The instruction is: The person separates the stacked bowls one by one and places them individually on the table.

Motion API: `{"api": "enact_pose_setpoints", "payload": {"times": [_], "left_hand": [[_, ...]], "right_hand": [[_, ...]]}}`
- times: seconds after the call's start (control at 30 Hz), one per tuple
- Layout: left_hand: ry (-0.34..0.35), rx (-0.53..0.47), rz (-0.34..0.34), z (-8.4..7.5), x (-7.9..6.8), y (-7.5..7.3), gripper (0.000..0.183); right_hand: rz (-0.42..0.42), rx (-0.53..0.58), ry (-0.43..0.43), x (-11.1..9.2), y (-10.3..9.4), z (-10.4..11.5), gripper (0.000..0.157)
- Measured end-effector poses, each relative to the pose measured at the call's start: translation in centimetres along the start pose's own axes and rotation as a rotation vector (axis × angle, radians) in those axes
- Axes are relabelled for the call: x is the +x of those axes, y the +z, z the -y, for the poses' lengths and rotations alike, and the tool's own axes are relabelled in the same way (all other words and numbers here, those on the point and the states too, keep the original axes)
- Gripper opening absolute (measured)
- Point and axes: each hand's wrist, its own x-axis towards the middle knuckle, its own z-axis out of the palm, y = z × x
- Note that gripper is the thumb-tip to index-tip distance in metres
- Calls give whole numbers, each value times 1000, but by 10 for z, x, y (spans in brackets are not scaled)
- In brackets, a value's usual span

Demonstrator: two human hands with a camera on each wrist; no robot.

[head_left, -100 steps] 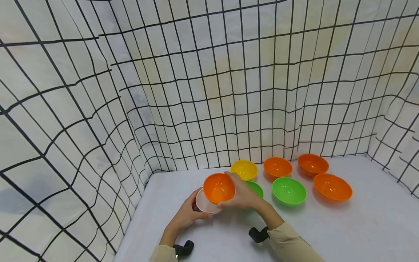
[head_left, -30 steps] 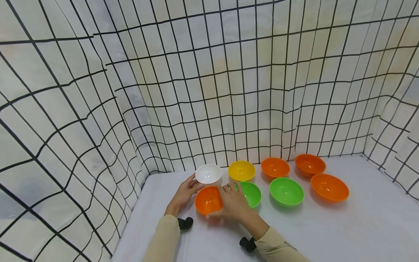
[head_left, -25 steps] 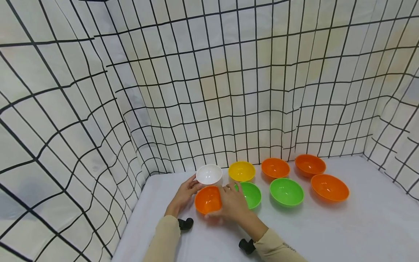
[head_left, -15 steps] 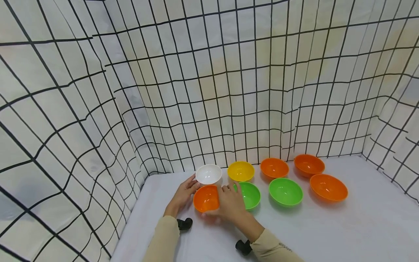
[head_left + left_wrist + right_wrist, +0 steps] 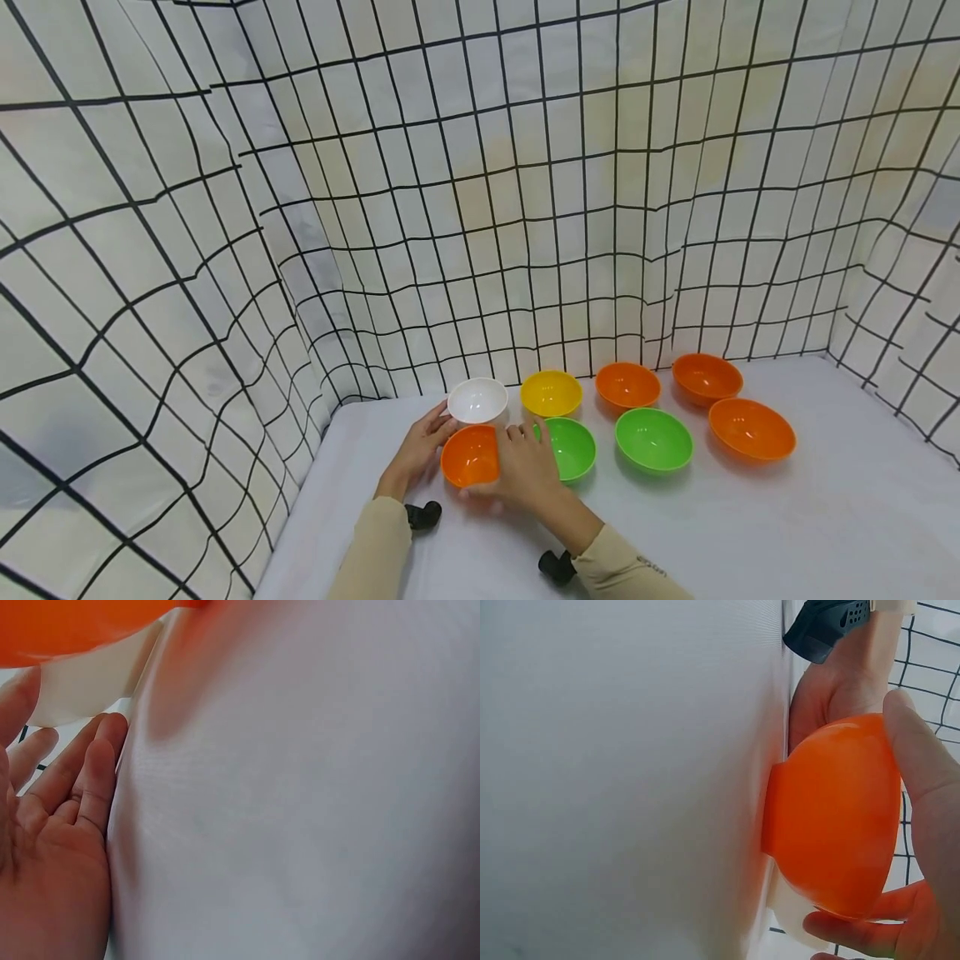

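Note:
My right hand (image 5: 528, 467) holds an orange bowl (image 5: 471, 457) by its right side. In the right wrist view the thumb lies at the rim and the fingertips are on the opposite side; the bowl's foot (image 5: 771, 810) is right at the table. A white bowl (image 5: 477, 402) stands just behind the orange one. My left hand (image 5: 416, 450) is to the left of both, its fingertips close to the white bowl's side. In the left wrist view its fingers look relaxed, beneath the orange bowl's edge (image 5: 75, 626) and near the white bowl (image 5: 82, 690).
Right of the white bowl, a yellow bowl (image 5: 551, 393) and two orange bowls (image 5: 628, 386) form the back row. In front stand two green bowls (image 5: 654, 440) and another orange bowl (image 5: 752, 429). White walls with black grid lines (image 5: 480, 208) enclose the white table (image 5: 750, 525).
The white bowl has gone from my left hand to the table at the back. My right hand has lowered the orange bowl in front of it and lately shifted it slightly left.

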Motion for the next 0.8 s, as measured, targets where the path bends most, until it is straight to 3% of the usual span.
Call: {"api": "enact_pose_setpoints", "payload": {"times": [0.17,0.33,0.5,0.67,0.8], "left_hand": [[3,13,-20,1,2,-2,62],[2,3,-42,5,3,-3,59],[15,3,-66,5,2,-3,60],[18,15,-100,5,0,-4,59],[15,29,-143,5,-5,-7,57]], "right_hand": [[16,87,6,4,-10,-3,115],[19,307,9,7,-37,-17,94],[-1,527,-1,6,-77,-40,80],[-41,647,-62,0,-114,-69,74],[-81,677,-77,-13,-136,-101,70]]}}
